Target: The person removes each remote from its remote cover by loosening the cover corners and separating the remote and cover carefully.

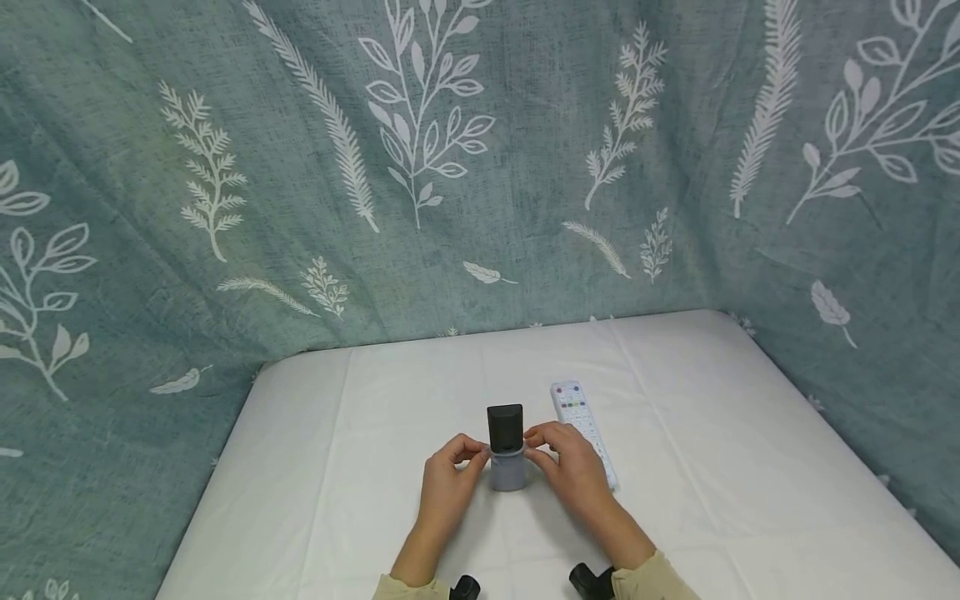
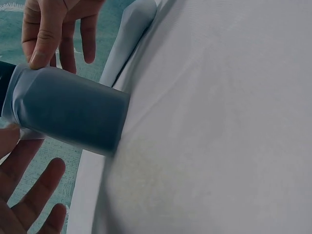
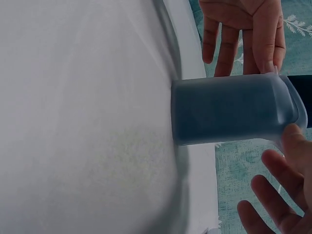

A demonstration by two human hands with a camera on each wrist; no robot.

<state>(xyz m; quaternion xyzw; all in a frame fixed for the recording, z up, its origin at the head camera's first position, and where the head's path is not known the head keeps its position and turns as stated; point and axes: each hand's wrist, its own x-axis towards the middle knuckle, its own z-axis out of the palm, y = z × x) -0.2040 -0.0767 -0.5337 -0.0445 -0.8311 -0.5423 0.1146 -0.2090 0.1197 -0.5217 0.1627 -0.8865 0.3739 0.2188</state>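
A black, flat-topped block [image 1: 506, 427] stands upright on the table, its lower part inside a smooth grey-blue sleeve [image 1: 508, 473]. My left hand [image 1: 447, 482] pinches the sleeve's upper rim on one side between thumb and fingertip. On the opposite side, my right hand [image 1: 576, 473] pinches the same rim. Both wrist views show the sleeve [image 2: 73, 109] from close by, its rim bulging slightly around the black part [image 3: 301, 97]. The other fingers of each hand spread away from it. The sleeve hides what the block looks like lower down.
A white remote control [image 1: 573, 402] with small coloured buttons lies behind my right hand, partly covered by it. White cloth [image 1: 390, 417] covers the table. A green leaf-patterned curtain [image 1: 525, 167] hangs along the back and sides.
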